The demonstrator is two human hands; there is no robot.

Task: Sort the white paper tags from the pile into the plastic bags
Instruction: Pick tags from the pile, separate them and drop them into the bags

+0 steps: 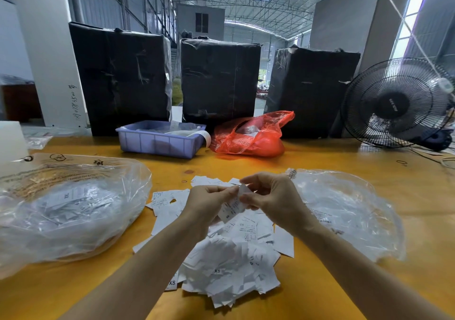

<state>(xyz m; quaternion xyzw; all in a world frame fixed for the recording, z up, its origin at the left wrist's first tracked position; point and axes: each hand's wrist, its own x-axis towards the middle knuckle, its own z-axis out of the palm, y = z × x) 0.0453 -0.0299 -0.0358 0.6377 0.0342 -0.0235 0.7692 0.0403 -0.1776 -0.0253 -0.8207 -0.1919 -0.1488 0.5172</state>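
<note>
2 hands meet above the middle of the pile of white paper tags, and both pinch the same tag: the left hand holds it from the left, the right hand nips its upper edge between thumb and fingertips. Held up like this, with its printed face toward the camera, the tag shows an "S" near its lower end, so the likely reason for the grip is to read the size before choosing a bag. The pile lies loose on the surface directly under the wrists, some tags showing "XS".

2 clear plastic bags flank the pile, placed within easy reach on either side: the left bag already bulges with tags, while the right bag lies flatter and looks far less full, though its contents are hard to make out. Much of the pile is unsorted, so the job seems well short of done.

Farther back on the yellow-orange surface sit a lilac plastic tray and, just beside it, a red plastic bag. Behind them stand 3 bales wrapped in black film, and a black fan stands at the right. The room is a large shed with a metal truss roof.
</note>
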